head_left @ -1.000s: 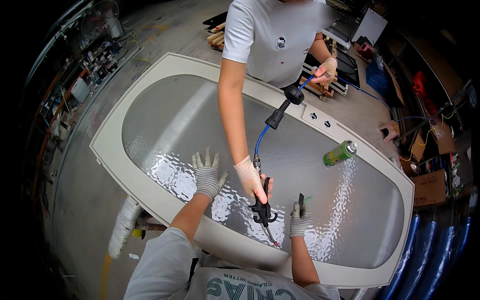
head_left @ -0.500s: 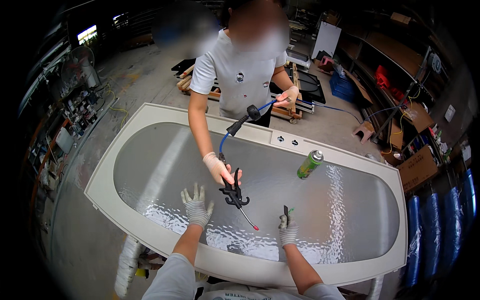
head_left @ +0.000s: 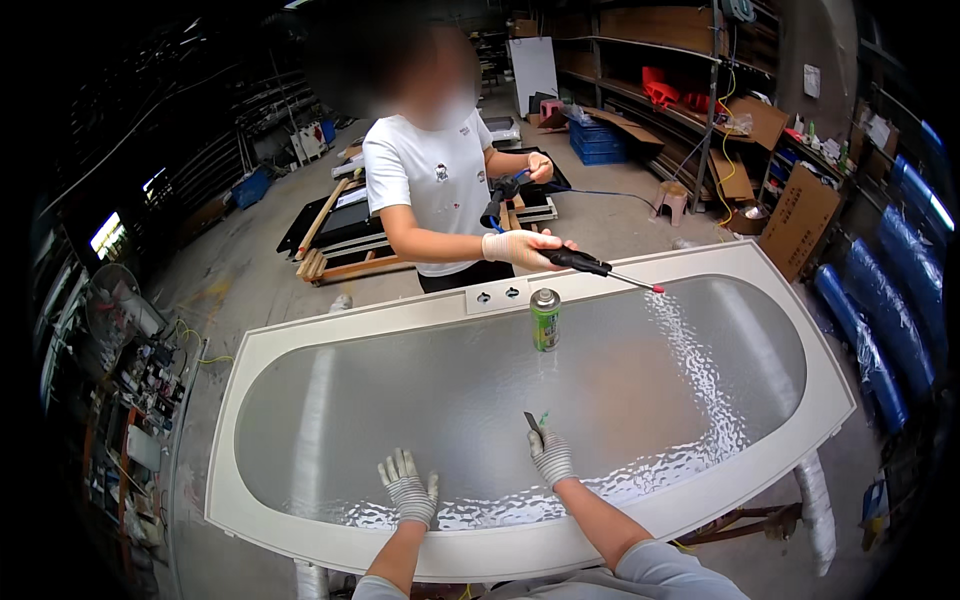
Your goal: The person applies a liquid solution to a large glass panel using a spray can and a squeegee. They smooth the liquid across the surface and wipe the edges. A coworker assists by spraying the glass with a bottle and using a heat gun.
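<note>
A dark flat blade (head_left: 533, 423) is being grasped in the gloved right hand (head_left: 552, 458), above the textured glass pane (head_left: 450, 400).
Beside the blade a green scrap (head_left: 544, 416) is being shown; the left hand (head_left: 408, 488), spread and gripping nothing, is being rested near the pane's closer edge. The pane is being enclosed by a pale frame (head_left: 230, 420); farther off, a spray can (head_left: 545, 322) is being supported upright and an air gun (head_left: 580, 261) is being held by a co-worker (head_left: 440, 190). The pane is apparently being worked on already seated; what is left cannot be told.
</note>
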The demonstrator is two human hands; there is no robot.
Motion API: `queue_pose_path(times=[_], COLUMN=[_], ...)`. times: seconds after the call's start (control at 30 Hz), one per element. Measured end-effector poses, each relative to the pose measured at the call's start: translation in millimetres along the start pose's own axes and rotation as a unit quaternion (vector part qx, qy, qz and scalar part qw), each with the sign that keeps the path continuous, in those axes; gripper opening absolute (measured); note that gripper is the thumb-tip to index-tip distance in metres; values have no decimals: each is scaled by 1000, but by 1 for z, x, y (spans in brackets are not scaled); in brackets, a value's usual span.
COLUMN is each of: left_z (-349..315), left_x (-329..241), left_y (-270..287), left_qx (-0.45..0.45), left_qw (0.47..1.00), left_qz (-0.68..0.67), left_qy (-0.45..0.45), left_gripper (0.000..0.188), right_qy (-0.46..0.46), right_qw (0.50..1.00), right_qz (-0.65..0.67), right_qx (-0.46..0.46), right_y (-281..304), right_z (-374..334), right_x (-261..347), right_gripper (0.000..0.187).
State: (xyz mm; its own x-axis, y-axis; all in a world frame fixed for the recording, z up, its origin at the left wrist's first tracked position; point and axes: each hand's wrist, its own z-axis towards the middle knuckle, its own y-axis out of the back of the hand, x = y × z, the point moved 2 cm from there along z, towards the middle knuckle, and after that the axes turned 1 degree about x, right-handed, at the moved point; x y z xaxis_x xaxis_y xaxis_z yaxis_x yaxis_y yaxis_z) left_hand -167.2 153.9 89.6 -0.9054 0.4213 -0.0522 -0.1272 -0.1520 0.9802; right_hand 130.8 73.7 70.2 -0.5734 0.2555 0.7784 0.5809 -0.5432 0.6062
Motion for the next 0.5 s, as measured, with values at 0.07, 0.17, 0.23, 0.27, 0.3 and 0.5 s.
queue_pose_path(times=[0.07,0.17,0.23,0.27,0.3,0.5], left_z=[-3,-2,1,0,2,26], left_x=[-8,-17,-18,-18,-16,-15], left_y=[-9,-11,-8,-10,-12,-24], left_qx=[3,3,18,19,18,40], left_qw=[1000,999,999,998,998,997], left_qz=[9,-8,-14,-8,-1,-29], left_qy=[-28,-53,-47,-52,-57,-64], left_gripper=[80,79,78,78,78,78], right_qy=[-5,-21,-38,-38,-38,-63], right_qw=[1000,999,998,997,997,993], right_qz=[14,24,38,41,45,35], right_qx=[7,25,45,43,42,95], right_y=[-1,1,2,4,5,11], right_z=[0,3,4,3,3,5], right_x=[0,-3,0,1,2,1], right_gripper=[31,33,35,35,35,34])
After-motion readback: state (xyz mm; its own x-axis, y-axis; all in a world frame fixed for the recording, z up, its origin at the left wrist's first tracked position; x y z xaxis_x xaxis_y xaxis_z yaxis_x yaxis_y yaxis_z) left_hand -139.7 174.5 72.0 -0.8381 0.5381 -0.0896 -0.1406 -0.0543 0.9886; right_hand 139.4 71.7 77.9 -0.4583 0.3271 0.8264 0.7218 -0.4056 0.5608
